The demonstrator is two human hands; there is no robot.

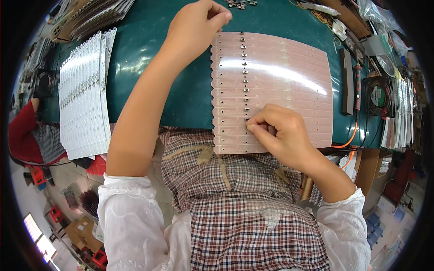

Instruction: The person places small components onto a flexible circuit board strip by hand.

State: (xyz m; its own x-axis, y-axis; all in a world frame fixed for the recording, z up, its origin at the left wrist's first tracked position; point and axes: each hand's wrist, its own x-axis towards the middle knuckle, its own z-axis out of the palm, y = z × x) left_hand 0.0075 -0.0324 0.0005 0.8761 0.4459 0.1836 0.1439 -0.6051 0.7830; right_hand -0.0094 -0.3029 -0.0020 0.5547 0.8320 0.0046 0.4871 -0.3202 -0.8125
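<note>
A pinkish panel of several joined strips (280, 97) lies on the green table before me. A column of small dark-and-silver clips (245, 81) runs down its left part, one to a strip. At the lower end of that column, my right hand (285, 133) has thumb and forefinger pinched together against the panel; what they hold is too small to make out. Above the panel's far left corner is my left hand (199, 22), its fingers also closed in a pinch, with any content hidden. Just beyond it lies a small heap of loose metal parts (242, 4).
White strip boards (83, 99) are stacked at the left, with more boards (97, 18) behind. To the right are a dark bar (347, 81), a soldering iron (357, 90) on an orange cord and a fan (379, 96). Another person's red sleeve (22, 131) shows far left.
</note>
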